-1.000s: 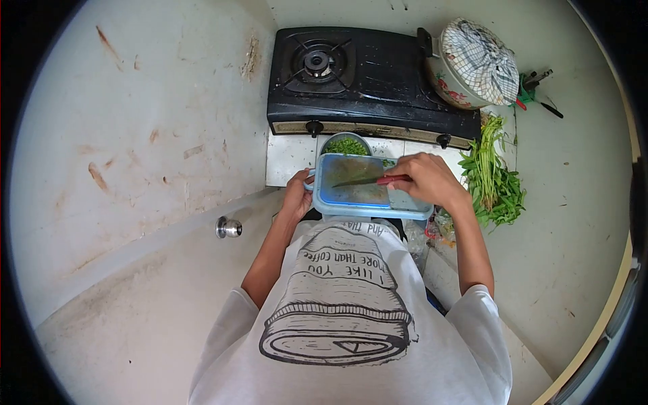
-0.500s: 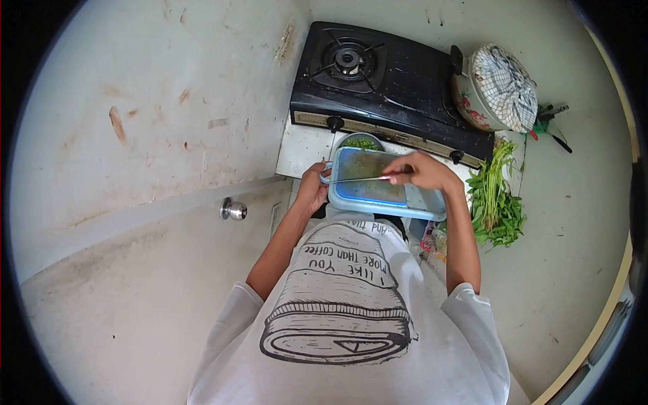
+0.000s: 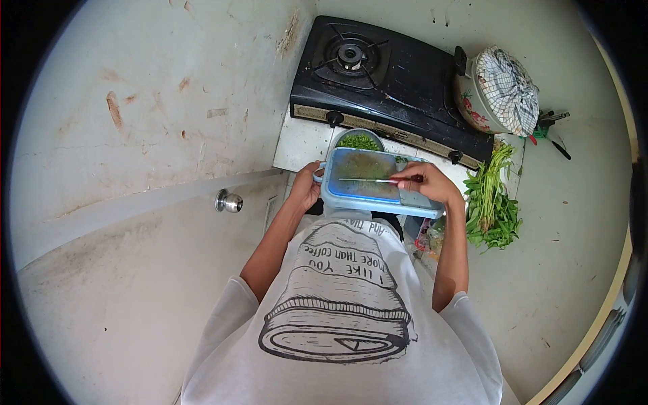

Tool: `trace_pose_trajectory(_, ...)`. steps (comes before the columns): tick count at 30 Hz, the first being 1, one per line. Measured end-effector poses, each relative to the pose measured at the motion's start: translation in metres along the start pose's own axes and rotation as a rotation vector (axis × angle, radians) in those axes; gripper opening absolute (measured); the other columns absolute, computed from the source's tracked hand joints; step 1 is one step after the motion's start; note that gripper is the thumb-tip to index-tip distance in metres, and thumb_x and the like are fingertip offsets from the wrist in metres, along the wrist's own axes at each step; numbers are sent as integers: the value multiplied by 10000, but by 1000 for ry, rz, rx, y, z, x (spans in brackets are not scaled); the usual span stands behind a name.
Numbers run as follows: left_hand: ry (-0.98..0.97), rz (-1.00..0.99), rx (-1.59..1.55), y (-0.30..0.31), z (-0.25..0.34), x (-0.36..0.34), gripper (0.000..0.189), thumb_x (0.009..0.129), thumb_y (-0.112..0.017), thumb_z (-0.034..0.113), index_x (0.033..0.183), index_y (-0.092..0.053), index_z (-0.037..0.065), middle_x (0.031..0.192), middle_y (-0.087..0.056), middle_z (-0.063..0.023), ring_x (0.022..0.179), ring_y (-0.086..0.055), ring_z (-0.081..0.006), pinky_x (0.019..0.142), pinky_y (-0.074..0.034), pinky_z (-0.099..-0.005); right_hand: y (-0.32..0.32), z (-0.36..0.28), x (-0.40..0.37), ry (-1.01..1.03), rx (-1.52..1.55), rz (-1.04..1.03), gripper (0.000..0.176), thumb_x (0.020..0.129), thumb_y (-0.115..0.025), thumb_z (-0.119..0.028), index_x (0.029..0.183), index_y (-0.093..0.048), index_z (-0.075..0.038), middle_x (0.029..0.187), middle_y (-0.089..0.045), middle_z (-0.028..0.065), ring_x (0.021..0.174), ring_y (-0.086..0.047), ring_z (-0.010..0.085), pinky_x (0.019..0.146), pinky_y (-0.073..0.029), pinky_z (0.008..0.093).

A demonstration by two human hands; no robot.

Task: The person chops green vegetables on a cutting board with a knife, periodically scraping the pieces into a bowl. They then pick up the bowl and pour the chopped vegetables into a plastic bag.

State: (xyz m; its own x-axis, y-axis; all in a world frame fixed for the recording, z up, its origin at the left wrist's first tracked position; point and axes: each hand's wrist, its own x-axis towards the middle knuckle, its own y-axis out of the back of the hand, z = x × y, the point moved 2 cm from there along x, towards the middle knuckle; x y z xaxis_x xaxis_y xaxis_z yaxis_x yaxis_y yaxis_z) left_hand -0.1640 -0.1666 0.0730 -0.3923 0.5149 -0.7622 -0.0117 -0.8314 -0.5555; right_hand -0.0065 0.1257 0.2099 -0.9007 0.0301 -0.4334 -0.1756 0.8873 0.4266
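Note:
My left hand (image 3: pixel 307 187) is closed around the handle at the left end of a light-blue cutting board (image 3: pixel 337 200), which is held in front of my shirt. In my right hand (image 3: pixel 432 182) is a knife (image 3: pixel 368 180) with a dark red handle. Its blade points left and lies low over the board's green-stained middle. Small green bits show at the board's far right side, near my right hand. Just beyond the board stands a bowl of chopped greens (image 3: pixel 359 142), its near part hidden by the board.
A black two-burner gas stove (image 3: pixel 398 88) fills the back of the counter. On its right end stands a flowered pot (image 3: pixel 476 101) topped with a checked cloth (image 3: pixel 509 84). Long-stemmed leafy greens (image 3: pixel 494 209) lie at the right. A door knob (image 3: pixel 228 200) juts out at the left.
My right hand has drawn the knife to the right and lowered it toward the board, away from my left hand. The board has shifted slightly left, uncovering more of the bowl.

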Motion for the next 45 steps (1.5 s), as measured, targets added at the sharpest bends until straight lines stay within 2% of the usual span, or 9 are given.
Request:
trace_pose_trajectory(6,46,-36,16,-1,-5,0,194,1097,-492,167,1143,-543,-14,993,-673,-145,830,-683,-196,730,-631,-342,-5,10,9,-139,-209,271,308,939,-767,-288,1214,-793,-153,1053,-710,161,976,-686,319,896,-525,398)
trace_pose_trajectory(10,58,-35,6,3,-7,1,217,1104,-473,175,1143,-547,-25,1001,-686,-158,833,-691,-195,730,-636,-352,-4,3,-1,-113,64,-73,330,960,-751,-273,1228,-777,-81,1016,-716,123,934,-667,261,866,-521,391)
trace_pose_trajectory(14,70,-62,48,2,-8,-1,239,1110,-455,180,1145,-549,-36,960,-691,-146,797,-693,-195,721,-638,-346,-7,12,1,-174,-275,188,337,971,-741,-320,1235,-779,-114,1021,-726,108,940,-666,254,867,-517,367)
trace_pose_trajectory(17,73,-21,53,-10,-5,-12,240,1110,-453,178,1145,-551,-38,928,-688,-130,769,-690,-191,709,-636,-340,-7,0,-4,-32,76,167,335,978,-727,-338,1230,-782,-124,1029,-730,124,952,-677,265,874,-520,386)
trace_pose_trajectory(24,36,-57,127,-7,-8,-4,212,1098,-476,180,1153,-539,-14,975,-676,-143,786,-692,-209,696,-651,-369,-15,3,3,-155,-307,220,316,971,-737,-315,1197,-791,-101,1015,-738,134,922,-681,276,860,-532,385)
trace_pose_trajectory(28,33,-33,129,-6,-10,-2,211,1093,-467,177,1161,-535,-12,1007,-671,-158,804,-694,-226,698,-654,-374,-20,6,1,-164,144,-84,322,965,-742,-290,1195,-784,-69,1007,-740,152,930,-686,281,855,-535,376)
trace_pose_trajectory(34,43,-70,122,-7,-8,-7,254,1102,-462,182,1186,-558,-37,1059,-695,-184,876,-710,-219,783,-641,-345,5,-22,7,29,-274,199,264,927,-742,-233,1152,-800,-107,1006,-761,157,913,-699,349,856,-537,441)
trace_pose_trajectory(42,16,-50,136,-22,-6,-9,252,1099,-440,160,1224,-537,-36,1082,-694,-206,908,-712,-237,766,-643,-356,41,-136,29,67,-703,-119,231,832,-798,-210,1057,-840,-179,956,-792,73,916,-703,295,963,-416,546)
trace_pose_trajectory(45,9,-74,155,-16,-10,-4,246,1099,-434,160,1228,-528,-27,1098,-697,-214,891,-715,-239,761,-642,-357,38,-152,43,87,-788,-155,237,795,-790,-179,1024,-848,-197,869,-778,72,867,-696,288,921,-404,471)
